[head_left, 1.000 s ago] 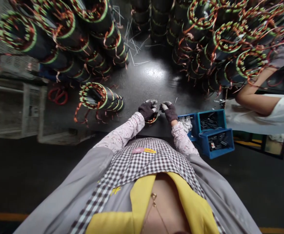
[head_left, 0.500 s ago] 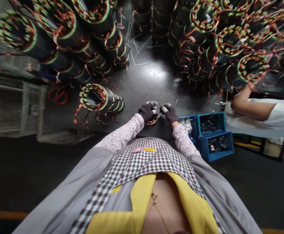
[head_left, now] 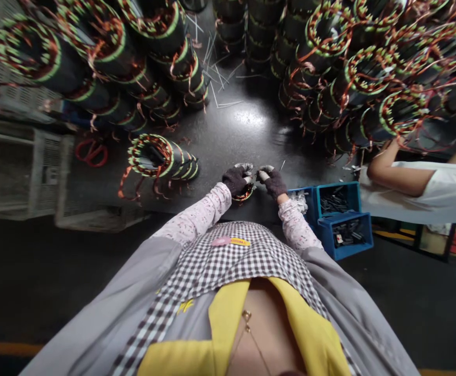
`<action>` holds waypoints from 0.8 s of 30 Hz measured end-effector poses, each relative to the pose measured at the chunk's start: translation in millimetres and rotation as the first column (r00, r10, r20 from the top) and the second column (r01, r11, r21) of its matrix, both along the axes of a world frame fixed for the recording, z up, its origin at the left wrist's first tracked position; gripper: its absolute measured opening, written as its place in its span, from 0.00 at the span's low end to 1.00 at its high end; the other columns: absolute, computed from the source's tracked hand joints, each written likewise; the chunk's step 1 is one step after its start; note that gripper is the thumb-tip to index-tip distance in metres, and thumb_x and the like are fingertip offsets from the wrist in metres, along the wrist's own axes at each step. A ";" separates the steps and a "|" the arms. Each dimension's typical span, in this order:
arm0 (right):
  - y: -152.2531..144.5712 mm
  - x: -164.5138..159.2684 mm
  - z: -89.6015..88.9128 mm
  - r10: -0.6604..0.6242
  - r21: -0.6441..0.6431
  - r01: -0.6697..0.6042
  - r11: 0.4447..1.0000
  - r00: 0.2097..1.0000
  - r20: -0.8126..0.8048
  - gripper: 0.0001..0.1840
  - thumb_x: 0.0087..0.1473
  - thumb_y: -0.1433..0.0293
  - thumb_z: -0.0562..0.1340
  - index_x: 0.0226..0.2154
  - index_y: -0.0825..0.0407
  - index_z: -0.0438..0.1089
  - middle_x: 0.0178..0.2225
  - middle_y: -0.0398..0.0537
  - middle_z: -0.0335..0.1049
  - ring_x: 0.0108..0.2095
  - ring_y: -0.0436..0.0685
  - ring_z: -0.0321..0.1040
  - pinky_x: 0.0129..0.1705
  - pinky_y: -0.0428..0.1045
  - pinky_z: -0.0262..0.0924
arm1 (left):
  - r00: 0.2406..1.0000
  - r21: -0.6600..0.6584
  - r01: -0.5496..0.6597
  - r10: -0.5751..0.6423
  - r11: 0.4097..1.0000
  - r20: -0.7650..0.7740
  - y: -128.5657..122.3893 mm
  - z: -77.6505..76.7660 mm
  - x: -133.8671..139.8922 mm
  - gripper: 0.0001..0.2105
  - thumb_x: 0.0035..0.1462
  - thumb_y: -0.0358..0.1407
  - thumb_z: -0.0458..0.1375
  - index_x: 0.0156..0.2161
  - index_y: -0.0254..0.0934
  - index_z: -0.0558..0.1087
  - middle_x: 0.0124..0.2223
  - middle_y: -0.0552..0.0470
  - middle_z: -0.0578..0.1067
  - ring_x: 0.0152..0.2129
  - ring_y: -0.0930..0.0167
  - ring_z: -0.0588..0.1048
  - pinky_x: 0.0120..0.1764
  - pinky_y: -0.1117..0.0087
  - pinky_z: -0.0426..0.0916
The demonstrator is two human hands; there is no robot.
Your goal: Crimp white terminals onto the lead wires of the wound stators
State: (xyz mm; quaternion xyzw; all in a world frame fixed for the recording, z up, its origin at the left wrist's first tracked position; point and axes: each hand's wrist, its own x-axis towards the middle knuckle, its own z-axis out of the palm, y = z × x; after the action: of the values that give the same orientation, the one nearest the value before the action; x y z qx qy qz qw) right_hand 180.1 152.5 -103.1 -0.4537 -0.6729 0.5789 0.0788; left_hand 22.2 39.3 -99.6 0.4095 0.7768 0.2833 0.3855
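A motor stator (head_left: 245, 197) with copper windings stands on the dark table close to my body, mostly hidden by my hands. My left hand (head_left: 237, 177), in a dark glove with pale fingertips, is curled over the stator's far left rim, closed on it. Just to the right, my right hand (head_left: 272, 180), gloved alike, has its fingers pinched together beside the stator's rim. Whatever lies between those fingers is too small to make out. A thin pale strip (head_left: 283, 165) shows just beyond the right hand.
Stacked stators (head_left: 163, 156) lie to the left, with taller stacks (head_left: 330, 31) along the back. Red-handled scissors (head_left: 92, 152) rest at left. Blue bins (head_left: 345, 235) with dark pieces sit at right, near a co-worker's arm (head_left: 402, 175). Loose thin strips (head_left: 220, 78) are scattered behind.
My hands stay almost in place at the stator. At right, the co-worker's arm has shifted slightly to the left.
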 end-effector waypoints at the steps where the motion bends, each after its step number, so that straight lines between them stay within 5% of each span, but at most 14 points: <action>1: 0.5 0.5 2.8 -0.030 -0.026 0.029 0.999 1.000 -0.002 0.09 0.61 0.60 0.64 0.40 0.46 0.74 0.34 0.46 0.79 0.34 0.56 0.75 0.38 0.51 0.74 | 1.000 -0.004 0.000 0.000 1.000 -0.005 0.3 0.8 -0.1 0.23 0.61 0.34 0.62 0.61 0.39 0.78 0.58 0.47 0.81 0.53 0.62 0.79 0.61 0.63 0.72; 12: 1.3 0.2 2.7 0.027 -0.020 -0.026 0.999 1.000 0.017 0.08 0.61 0.60 0.64 0.39 0.46 0.74 0.35 0.48 0.79 0.37 0.58 0.75 0.43 0.53 0.74 | 1.000 -0.012 -0.004 0.004 1.000 -0.006 0.8 9.2 -0.1 0.22 0.61 0.34 0.63 0.61 0.39 0.78 0.58 0.46 0.81 0.53 0.61 0.79 0.61 0.61 0.72; 19: 0.2 4.4 5.9 0.005 -0.016 -0.005 1.000 1.000 0.022 0.13 0.62 0.56 0.64 0.42 0.46 0.74 0.36 0.50 0.79 0.35 0.59 0.74 0.34 0.52 0.73 | 0.997 0.012 -0.041 0.040 0.999 0.070 1.3 8.7 1.7 0.22 0.61 0.31 0.63 0.60 0.40 0.78 0.57 0.47 0.81 0.50 0.64 0.80 0.59 0.63 0.74; 24: 0.0 2.3 9.9 0.028 -0.009 -0.028 1.000 0.999 0.031 0.12 0.61 0.59 0.63 0.42 0.47 0.75 0.35 0.49 0.79 0.35 0.57 0.74 0.37 0.51 0.73 | 0.998 0.013 -0.037 0.036 0.999 0.054 0.8 12.5 2.0 0.22 0.61 0.31 0.63 0.60 0.37 0.78 0.58 0.45 0.81 0.52 0.63 0.80 0.59 0.63 0.73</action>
State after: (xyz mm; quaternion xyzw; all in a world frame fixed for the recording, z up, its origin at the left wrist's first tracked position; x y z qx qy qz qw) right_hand 182.4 152.5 -93.2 -0.4535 -0.6777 0.5759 0.0583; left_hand 24.2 40.1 -87.2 0.3903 0.7715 0.3066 0.3980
